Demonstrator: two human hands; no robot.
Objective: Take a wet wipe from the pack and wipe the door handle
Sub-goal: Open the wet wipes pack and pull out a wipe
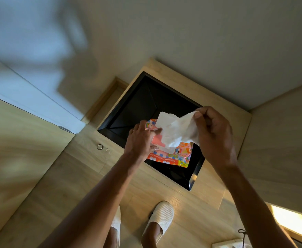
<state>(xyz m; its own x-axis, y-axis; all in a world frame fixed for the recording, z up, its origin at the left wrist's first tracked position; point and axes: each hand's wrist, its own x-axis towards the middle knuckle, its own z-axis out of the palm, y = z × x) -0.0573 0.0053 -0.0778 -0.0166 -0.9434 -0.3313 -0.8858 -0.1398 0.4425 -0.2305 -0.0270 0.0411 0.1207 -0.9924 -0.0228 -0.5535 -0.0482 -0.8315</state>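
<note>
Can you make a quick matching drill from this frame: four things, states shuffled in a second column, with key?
Things:
1. wet wipe
2. wipe pack
3. left hand
4. slippers

States:
A. white, on the person's feet on the wood floor
B. pressing down on the pack
C. pinched by the right hand, partly drawn out
D. colourful, flap open, lying on the black tray

Pairs: 1-C, 2-D, 3-B, 4-A
</note>
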